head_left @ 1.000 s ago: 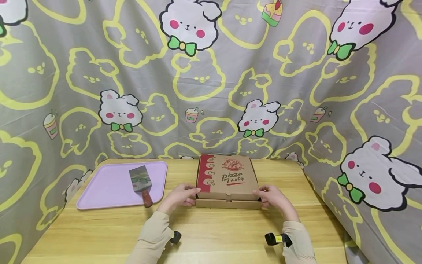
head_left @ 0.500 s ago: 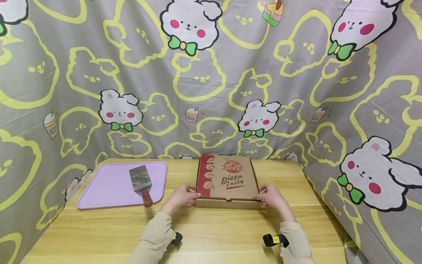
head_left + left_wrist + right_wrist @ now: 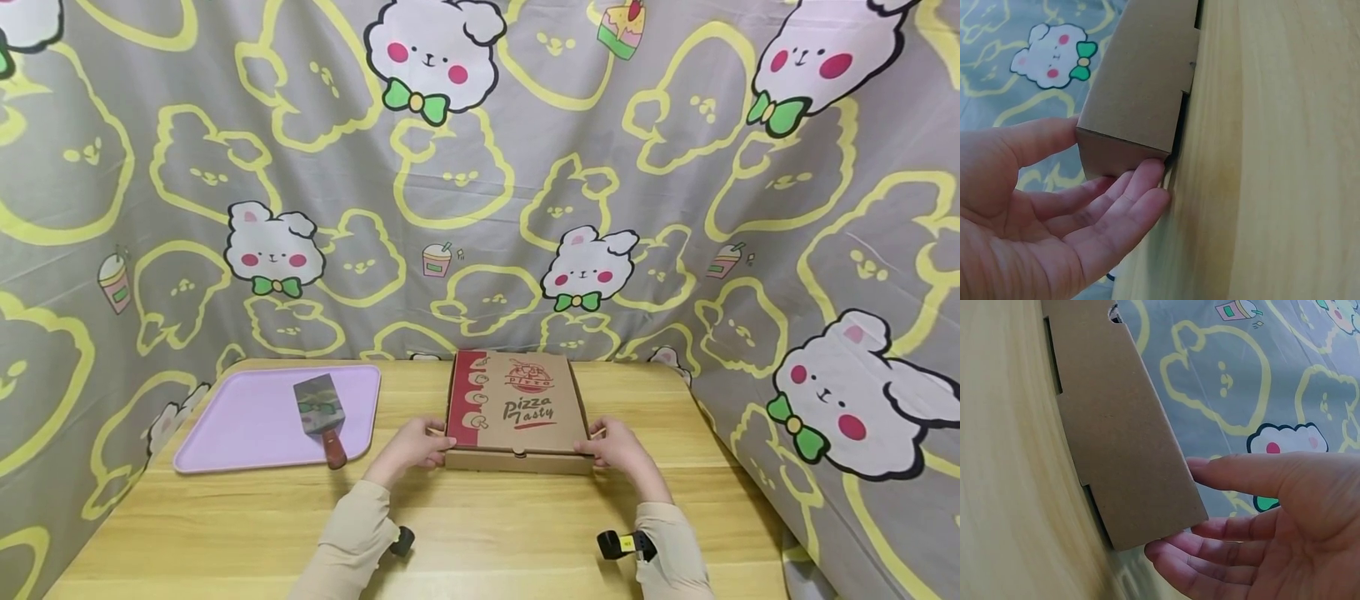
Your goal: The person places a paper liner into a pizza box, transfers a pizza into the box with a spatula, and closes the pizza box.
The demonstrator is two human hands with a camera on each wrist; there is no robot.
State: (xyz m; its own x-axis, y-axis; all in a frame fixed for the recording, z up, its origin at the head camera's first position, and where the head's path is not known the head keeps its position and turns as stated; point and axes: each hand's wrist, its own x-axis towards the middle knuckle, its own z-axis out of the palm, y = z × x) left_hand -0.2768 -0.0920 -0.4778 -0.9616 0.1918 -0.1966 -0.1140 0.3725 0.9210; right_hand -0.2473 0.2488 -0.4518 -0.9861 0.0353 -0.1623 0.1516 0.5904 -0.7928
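Note:
A brown cardboard pizza box [image 3: 536, 417] with a red printed strip lies on the table, its lid down. At its front left corner my left hand [image 3: 408, 448] grips the box, thumb on the lid's edge and fingers against the side. My right hand [image 3: 621, 450] holds the front right corner in the same way. The left wrist view shows the fingertips [image 3: 1147, 172] low on the side of the box, close to the tabletop. In the right wrist view, the thumb [image 3: 1229, 472] lies at the top edge. The inside of the box is hidden.
To the left, a lilac tray [image 3: 240, 417] lies on the wooden table [image 3: 495, 533]. A metal pizza server [image 3: 321, 408] with a brown handle rests on it, its handle reaching over the tray's front edge. A patterned curtain [image 3: 480, 200] stands behind and at both sides.
The front of the box lid has come down onto the base, with both thumbs moving down along with it. Over the last half second, hands and box have hardly moved.

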